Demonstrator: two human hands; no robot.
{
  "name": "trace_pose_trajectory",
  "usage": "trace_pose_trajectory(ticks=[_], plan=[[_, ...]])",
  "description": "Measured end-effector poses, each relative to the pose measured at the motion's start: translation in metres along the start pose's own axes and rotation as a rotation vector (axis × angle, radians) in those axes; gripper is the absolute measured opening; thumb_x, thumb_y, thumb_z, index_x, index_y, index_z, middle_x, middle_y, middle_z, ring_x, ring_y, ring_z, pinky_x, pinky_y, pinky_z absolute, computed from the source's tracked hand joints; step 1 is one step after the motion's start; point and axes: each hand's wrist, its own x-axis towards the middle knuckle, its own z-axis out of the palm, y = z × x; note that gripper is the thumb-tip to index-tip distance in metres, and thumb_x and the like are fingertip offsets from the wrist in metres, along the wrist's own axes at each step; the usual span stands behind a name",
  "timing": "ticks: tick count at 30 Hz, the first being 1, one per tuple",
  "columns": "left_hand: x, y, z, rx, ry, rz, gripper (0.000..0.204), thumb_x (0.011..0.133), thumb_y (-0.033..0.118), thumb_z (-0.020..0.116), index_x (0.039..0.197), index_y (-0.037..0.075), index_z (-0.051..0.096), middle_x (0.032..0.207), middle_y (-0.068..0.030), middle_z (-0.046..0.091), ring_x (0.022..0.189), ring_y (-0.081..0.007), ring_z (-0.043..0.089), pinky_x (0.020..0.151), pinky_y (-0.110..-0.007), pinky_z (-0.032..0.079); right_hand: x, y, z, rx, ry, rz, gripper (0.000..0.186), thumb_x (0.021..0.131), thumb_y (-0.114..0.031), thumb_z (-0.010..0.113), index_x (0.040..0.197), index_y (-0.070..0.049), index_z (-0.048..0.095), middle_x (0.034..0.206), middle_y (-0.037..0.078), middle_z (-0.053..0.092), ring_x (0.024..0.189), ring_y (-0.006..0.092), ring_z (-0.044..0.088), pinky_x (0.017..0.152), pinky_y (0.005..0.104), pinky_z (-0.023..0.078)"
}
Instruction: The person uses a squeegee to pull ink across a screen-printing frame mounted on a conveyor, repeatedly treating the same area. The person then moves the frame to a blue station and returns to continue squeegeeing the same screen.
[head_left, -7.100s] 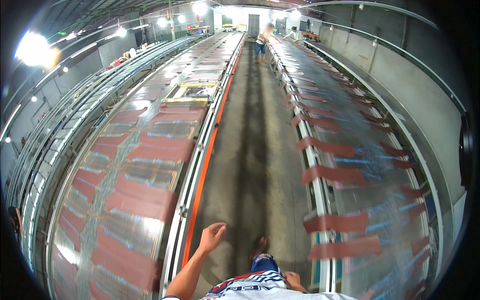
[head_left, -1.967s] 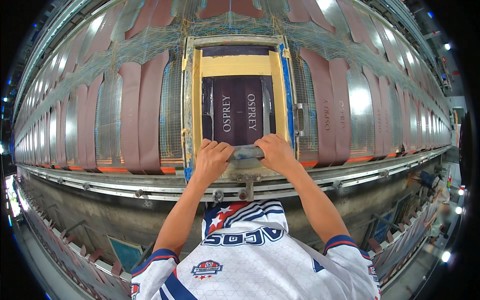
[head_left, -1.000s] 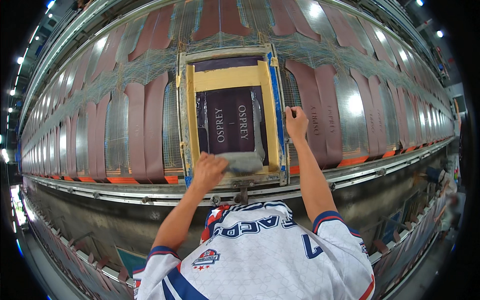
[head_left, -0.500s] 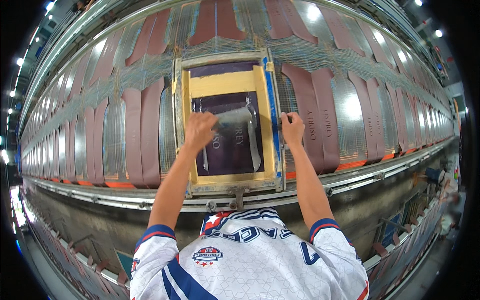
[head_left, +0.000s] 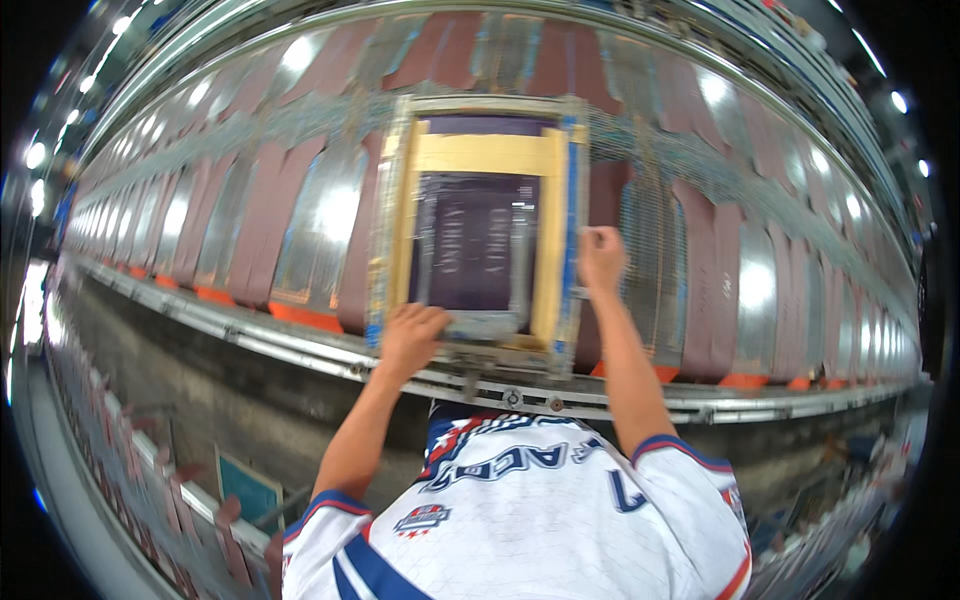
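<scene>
A screen-printing frame [head_left: 398, 190] lies over the long table, its dark mesh [head_left: 475, 245] bordered with yellow and blue tape. Pale lettering shows on the mesh, with a greyish film along its sides. At the mesh's near end, a translucent grey squeegee [head_left: 487, 324] lies crosswise. My left hand [head_left: 413, 335] is closed around the squeegee's left end, by the frame's near left corner. My right hand [head_left: 602, 262] is closed at the frame's right side rail, its fingers curled against the edge and slightly blurred.
Rows of brownish-mauve panels [head_left: 265, 220] lie along the table on both sides of the frame. A metal rail [head_left: 640, 405] runs along the near edge, in front of my body. A second rack with hanging pieces [head_left: 235, 540] stands lower left.
My left hand and the squeegee have come from the far part of the mesh to its near end. The frame now lies differently against the panels, overlapping some at its sides. The view has shifted.
</scene>
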Motion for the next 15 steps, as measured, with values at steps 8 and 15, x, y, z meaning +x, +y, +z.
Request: trace_pose_trajectory(ticks=[8,15], plan=[[-0.032,-0.106,-0.032,0.006,-0.064,-0.003,0.035,0.062,0.009,0.085,0.095,0.013,0.074,0.095,-0.0015,0.073,0.092,-0.0256,0.065,0.086,-0.040,0.046,-0.069,-0.035,0.109,0.197,-0.057,0.128,0.027,0.100,-0.030,0.062,0.092,-0.004,0.063,0.069,0.009,0.061,0.056,0.0193,0.058,0.057,0.0396,0.046],[-0.037,-0.145,-0.046,-0.084,-0.153,0.066,0.028,0.065,0.015,0.087,0.091,0.013,0.075,0.088,-0.0025,0.072,0.084,-0.0267,0.067,0.079,-0.041,0.047,-0.077,-0.062,0.130,0.056,-0.030,0.222,0.023,0.097,-0.026,0.064,0.091,-0.004,0.064,0.070,0.016,0.064,0.063,0.0323,0.064,0.060,0.0454,0.047]])
